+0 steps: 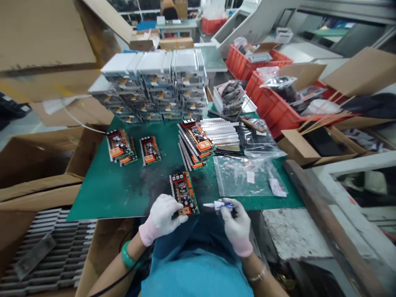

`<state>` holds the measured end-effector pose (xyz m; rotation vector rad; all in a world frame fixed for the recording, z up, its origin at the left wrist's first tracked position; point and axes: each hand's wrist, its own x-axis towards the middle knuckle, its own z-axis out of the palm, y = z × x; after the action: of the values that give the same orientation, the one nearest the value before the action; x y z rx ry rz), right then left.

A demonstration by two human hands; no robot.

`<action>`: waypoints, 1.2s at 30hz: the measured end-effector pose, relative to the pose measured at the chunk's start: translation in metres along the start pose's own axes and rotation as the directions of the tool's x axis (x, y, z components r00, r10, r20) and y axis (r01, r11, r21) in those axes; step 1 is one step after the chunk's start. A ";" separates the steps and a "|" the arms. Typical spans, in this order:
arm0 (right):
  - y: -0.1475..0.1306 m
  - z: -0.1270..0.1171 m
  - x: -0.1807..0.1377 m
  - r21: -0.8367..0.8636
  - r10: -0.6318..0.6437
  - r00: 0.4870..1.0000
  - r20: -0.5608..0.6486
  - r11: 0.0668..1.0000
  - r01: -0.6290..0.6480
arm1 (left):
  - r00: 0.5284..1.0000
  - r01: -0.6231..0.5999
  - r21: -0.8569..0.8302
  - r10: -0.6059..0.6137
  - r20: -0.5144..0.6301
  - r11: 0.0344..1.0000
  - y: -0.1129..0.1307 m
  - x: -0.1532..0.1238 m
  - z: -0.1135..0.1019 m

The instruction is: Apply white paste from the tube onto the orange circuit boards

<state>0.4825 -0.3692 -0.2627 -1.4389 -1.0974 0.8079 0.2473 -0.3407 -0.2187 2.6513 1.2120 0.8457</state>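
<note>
A circuit board (183, 190) with orange and black parts lies at the front edge of the green table. My left hand (162, 215), in a white glove with a pink cuff, is closed at the board's near left corner, its fingertips on the edge by an orange block. In my gloved right hand (236, 225) is a small white and blue tube (223, 205), its white nozzle pointing left towards the board, a little apart from it. Behind, more circuit boards with metal strips are stacked in a pile (195, 142). Further boards (120, 146) sit at the left, with one board (150, 149) beside them.
Silver finned metal housings (154, 88) are piled high at the table's back. Right of the boards lie metal strips (220, 133) and a clear plastic bag (247, 177). Red crates (269, 101) stand at the right. Open cardboard boxes (40, 161) flank the table's left side.
</note>
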 end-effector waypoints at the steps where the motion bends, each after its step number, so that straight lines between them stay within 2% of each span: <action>1: 0.000 0.000 0.005 0.049 0.055 0.997 -0.052 0.997 -0.052 | 1.000 0.016 0.038 -0.016 -0.014 0.999 -0.003 0.002 -0.007; 4: 0.000 0.005 0.022 0.173 0.123 0.986 -0.114 0.980 -0.102 | 0.982 0.187 0.205 -0.181 -0.047 0.961 -0.023 0.014 -0.036; 5: 0.000 0.008 0.027 0.196 0.120 0.987 -0.102 0.976 -0.099 | 0.959 0.282 0.249 -0.275 -0.064 0.926 -0.032 0.021 -0.047; 8: 0.000 0.017 0.039 0.213 0.096 0.995 -0.032 0.973 -0.087 | 0.847 0.527 0.300 -0.521 -0.105 0.796 -0.066 0.042 -0.070; 10: 0.002 0.020 0.043 0.196 0.086 0.996 0.015 0.977 -0.087 | 0.802 0.582 0.331 -0.592 -0.083 0.743 -0.088 0.053 -0.077; 12: 0.005 0.021 0.043 0.188 0.086 0.996 0.029 0.978 -0.090 | 0.785 0.588 0.378 -0.617 -0.054 0.715 -0.103 0.060 -0.077; 15: 0.010 0.019 0.043 0.222 0.107 0.994 0.029 0.969 -0.111 | 0.758 0.613 0.420 -0.647 -0.077 0.668 -0.107 0.066 -0.071; 17: 0.011 0.019 0.043 0.248 0.124 0.991 0.046 0.960 -0.132 | 0.765 0.625 0.411 -0.626 -0.153 0.663 -0.097 0.075 -0.068; 18: 0.010 0.019 0.044 0.255 0.129 0.990 0.054 0.957 -0.138 | 0.784 0.614 0.389 -0.591 -0.192 0.687 -0.091 0.083 -0.067; 21: 0.007 0.019 0.045 0.248 0.120 0.990 0.075 0.959 -0.135 | 0.869 0.485 0.263 -0.426 -0.252 0.834 -0.071 0.119 -0.064; 23: 0.005 0.018 0.045 0.241 0.102 0.992 0.080 0.963 -0.119 | 0.900 0.409 0.193 -0.359 -0.248 0.892 -0.062 0.149 -0.059; 26: 0.004 0.016 0.044 0.218 0.084 0.994 0.073 0.971 -0.098 | 0.895 0.436 0.185 -0.402 -0.196 0.881 -0.061 0.190 -0.045; 29: 0.006 0.015 0.044 0.204 0.088 0.995 0.057 0.974 -0.098 | 0.865 0.501 0.204 -0.483 -0.133 0.841 -0.066 0.213 -0.030; 32: 0.010 0.014 0.045 0.226 0.110 0.992 0.066 0.966 -0.123 | 0.860 0.510 0.200 -0.494 -0.128 0.836 -0.068 0.218 -0.028; 36: 0.015 0.013 0.049 0.351 0.151 0.983 0.107 0.919 -0.179 | 0.862 0.503 0.174 -0.475 -0.176 0.847 -0.053 0.198 -0.048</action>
<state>0.4904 -0.3184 -0.2752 -1.2054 -0.8375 1.1319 0.2909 -0.1674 -0.1070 2.2668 2.0012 0.8324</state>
